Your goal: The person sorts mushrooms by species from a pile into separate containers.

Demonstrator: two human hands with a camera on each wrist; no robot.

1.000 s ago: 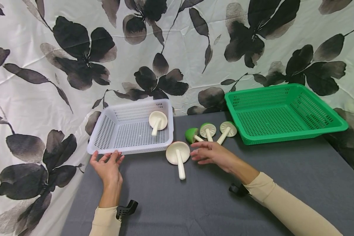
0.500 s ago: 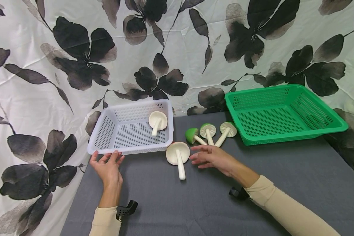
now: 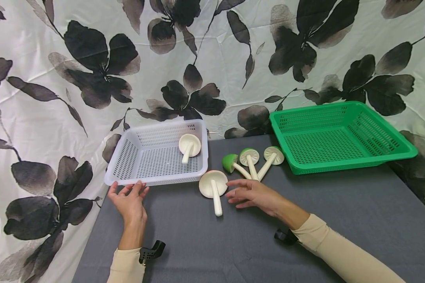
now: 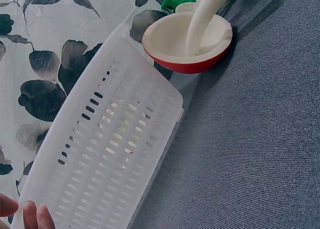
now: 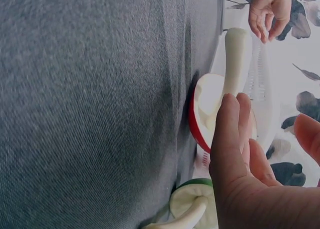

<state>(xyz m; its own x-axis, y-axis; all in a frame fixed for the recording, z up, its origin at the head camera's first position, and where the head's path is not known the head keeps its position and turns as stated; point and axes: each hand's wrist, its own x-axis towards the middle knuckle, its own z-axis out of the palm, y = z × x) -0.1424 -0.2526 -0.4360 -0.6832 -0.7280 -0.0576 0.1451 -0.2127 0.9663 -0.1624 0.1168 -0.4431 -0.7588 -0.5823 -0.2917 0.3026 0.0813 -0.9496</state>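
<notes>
Lower left, the left hand [image 3: 129,204] rests loosely bent fingertips on the white basket's [image 3: 175,180] near rim. Centre frame, here's the red mushroom [image 3: 215,189]: looks light, stiff, slick; pinch mid-stem. Right hand [image 3: 255,196] beside it, half-open, holding nothing! Beyond, three green mushrooms [image 3: 249,157].

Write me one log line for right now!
left grip: touching white basket; right grip: beside red mushroom; green mushrooms: near green basket

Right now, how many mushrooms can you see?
5: one mushroom in the white basket, a red one beside its corner, three green ones left of the green basket. The right hand could hide more.
</notes>
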